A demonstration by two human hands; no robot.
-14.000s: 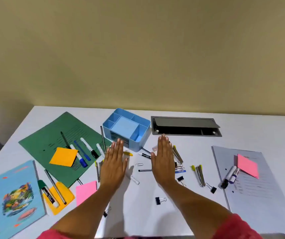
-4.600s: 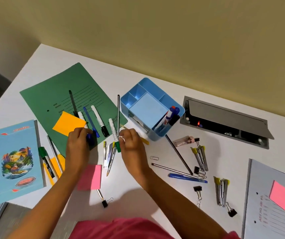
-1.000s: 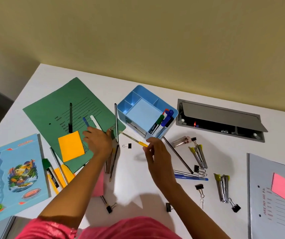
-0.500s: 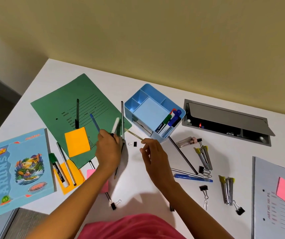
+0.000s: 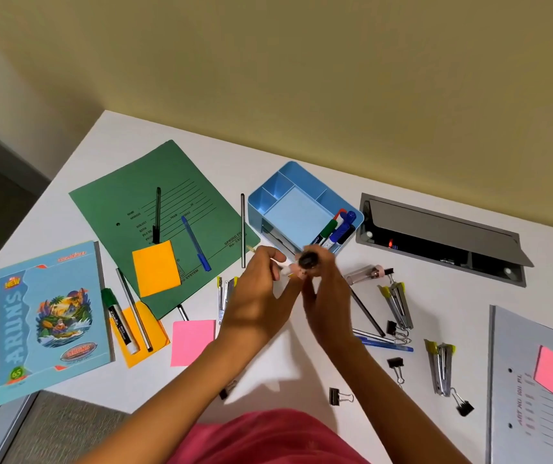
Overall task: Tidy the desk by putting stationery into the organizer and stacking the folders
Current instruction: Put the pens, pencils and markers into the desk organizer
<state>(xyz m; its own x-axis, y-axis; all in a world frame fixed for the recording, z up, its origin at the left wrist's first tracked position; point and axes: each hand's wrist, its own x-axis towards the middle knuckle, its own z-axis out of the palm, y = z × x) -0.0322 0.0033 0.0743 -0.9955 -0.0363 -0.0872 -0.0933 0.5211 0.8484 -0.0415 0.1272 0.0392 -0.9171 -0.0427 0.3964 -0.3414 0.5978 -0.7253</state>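
My left hand [image 5: 261, 296] and my right hand [image 5: 327, 293] meet just in front of the blue organizer [image 5: 255, 214]. Between them is a white marker [image 5: 308, 261] with a black cap. My left hand pinches its white barrel and my right hand's fingers curl round the capped end. A thin pencil tip [image 5: 251, 248] pokes out past my left knuckles; which hand holds it is hidden. Several markers [image 5: 335, 229] stand in the organizer's right compartment. A green folder [image 5: 124, 202] lies at the left and a grey folder [image 5: 536, 396] at the right.
A blue pen [image 5: 196, 244], a black pen [image 5: 157, 216] and an orange sticky pad [image 5: 156, 267] lie on the green folder. A blue notebook [image 5: 50, 313], a green marker [image 5: 116, 316], a pink pad [image 5: 193, 341], staplers [image 5: 399, 306], binder clips [image 5: 337, 395] and pens are scattered around. A grey cable hatch [image 5: 442, 239] sits behind.
My left hand has carried the white marker right from the green folder to my right hand. The two hands, apart half a second ago, now touch on it.
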